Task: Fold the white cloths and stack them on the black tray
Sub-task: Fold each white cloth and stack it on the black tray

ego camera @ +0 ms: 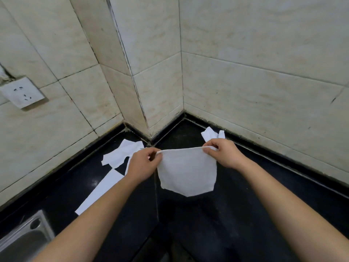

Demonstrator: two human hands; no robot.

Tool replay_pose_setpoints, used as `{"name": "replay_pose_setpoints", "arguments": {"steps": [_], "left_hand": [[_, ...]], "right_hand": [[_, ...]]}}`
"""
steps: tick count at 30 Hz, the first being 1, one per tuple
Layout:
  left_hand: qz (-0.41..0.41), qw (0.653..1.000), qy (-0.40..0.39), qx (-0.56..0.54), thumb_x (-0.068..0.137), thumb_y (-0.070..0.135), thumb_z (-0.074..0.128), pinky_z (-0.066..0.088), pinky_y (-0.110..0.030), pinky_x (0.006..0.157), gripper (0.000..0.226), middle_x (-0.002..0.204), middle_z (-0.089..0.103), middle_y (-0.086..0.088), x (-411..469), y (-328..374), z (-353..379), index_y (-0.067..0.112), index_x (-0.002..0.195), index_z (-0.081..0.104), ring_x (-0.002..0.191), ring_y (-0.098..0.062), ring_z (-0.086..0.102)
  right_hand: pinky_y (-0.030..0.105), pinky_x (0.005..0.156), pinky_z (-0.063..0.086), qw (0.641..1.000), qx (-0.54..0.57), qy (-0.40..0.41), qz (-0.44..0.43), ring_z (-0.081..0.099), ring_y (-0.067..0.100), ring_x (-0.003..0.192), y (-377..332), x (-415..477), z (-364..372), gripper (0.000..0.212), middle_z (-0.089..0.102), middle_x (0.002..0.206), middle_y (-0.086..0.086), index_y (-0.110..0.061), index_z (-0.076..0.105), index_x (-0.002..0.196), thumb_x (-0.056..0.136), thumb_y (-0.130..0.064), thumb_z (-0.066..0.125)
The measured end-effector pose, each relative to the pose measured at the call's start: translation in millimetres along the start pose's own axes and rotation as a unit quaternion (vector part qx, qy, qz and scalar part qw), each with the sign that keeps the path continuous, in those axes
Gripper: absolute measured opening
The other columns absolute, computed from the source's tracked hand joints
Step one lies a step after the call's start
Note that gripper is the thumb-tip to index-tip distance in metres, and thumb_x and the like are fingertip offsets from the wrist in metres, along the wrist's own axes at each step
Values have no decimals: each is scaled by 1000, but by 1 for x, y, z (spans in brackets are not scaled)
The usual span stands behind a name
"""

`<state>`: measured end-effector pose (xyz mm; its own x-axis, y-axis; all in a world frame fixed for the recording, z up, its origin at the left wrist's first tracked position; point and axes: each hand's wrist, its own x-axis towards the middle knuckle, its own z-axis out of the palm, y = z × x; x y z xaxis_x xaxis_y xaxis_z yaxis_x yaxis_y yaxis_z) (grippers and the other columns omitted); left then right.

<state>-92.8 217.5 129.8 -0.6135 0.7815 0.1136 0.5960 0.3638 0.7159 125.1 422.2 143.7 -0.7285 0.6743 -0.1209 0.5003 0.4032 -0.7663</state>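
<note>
Cloth [187, 171] pinched at top corners by left hand [143, 163] and right hand [224, 154], held above countertop [245, 205]; crumpled cloths [122, 154] behind left hand, another [209, 134] behind right.

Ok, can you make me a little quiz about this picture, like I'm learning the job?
1. True or false: the left hand and the right hand both pinch the top edge of one cloth.
2. What sits at the bottom left, by the counter? A: a stove. B: a sink. C: a bucket.
3. Fill in: the socket is on the ____ wall.
Key: 1 true. 2 B. 3 left.
</note>
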Motion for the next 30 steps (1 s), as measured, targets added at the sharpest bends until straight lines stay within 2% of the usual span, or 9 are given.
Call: {"name": "replay_pose_setpoints", "arguments": {"steps": [3,6,8,10,14,16,21,25,30], "left_hand": [[21,998,52,5,88,27,65,54,-36,76,11,93,68,16,29,-2,-6,34,93,72,88,-4,61],[25,995,94,-6,86,20,64,50,-29,73,12,90,68,14,42,-4,-13,28,92,71,84,-4,59],[39,994,105,9,84,17,65,46,-28,71,11,89,66,13,37,-15,-13,27,87,66,86,-7,57],[60,992,101,37,80,11,67,43,-29,72,14,88,64,9,23,-37,-6,24,84,63,88,-11,54],[101,987,-19,120,72,15,63,47,-32,66,9,82,60,8,-23,-99,17,21,80,61,83,-15,54],[111,980,-82,146,68,14,62,51,-35,63,11,81,61,8,-51,-133,30,19,78,62,81,-17,56],[103,955,-209,183,67,16,60,49,-30,66,13,80,63,9,-118,-182,52,24,77,63,81,-16,60],[133,943,-241,189,69,25,50,48,-28,63,14,83,62,11,-151,-197,55,26,77,62,83,-12,55],[115,937,-276,179,77,23,61,51,-28,72,11,91,65,13,-152,-204,53,28,85,68,92,-10,57]], "right_hand": [[14,78,38,997,-10,64,-31,57,-1,97,-8,16,1,14,66,101,-22,-29,73,103,97,-25,62],[2,77,33,993,-5,105,-47,55,-12,92,-17,21,8,14,65,100,-23,-29,73,103,95,-23,64],[-1,76,34,993,4,103,-51,53,-20,89,-16,18,22,13,66,97,-22,-28,73,102,93,-21,67],[2,74,38,996,9,77,-39,56,-16,85,-7,10,41,11,68,96,-19,-30,72,99,92,-22,70],[27,79,51,993,-115,-37,-14,62,6,86,35,-11,94,7,63,95,-13,-32,71,94,91,-28,67],[34,82,51,977,-182,-114,6,61,13,91,55,-29,123,9,60,98,-11,-30,70,96,93,-28,62],[32,85,47,933,-248,-255,44,58,21,107,97,-78,182,19,61,114,-3,-30,68,106,94,-27,53],[32,90,42,923,-271,-272,28,50,20,116,108,-99,198,24,57,122,-2,-30,66,116,97,-27,52],[31,92,46,921,-254,-295,33,54,17,114,110,-99,195,27,57,120,-5,-35,69,115,94,-29,53]]}}
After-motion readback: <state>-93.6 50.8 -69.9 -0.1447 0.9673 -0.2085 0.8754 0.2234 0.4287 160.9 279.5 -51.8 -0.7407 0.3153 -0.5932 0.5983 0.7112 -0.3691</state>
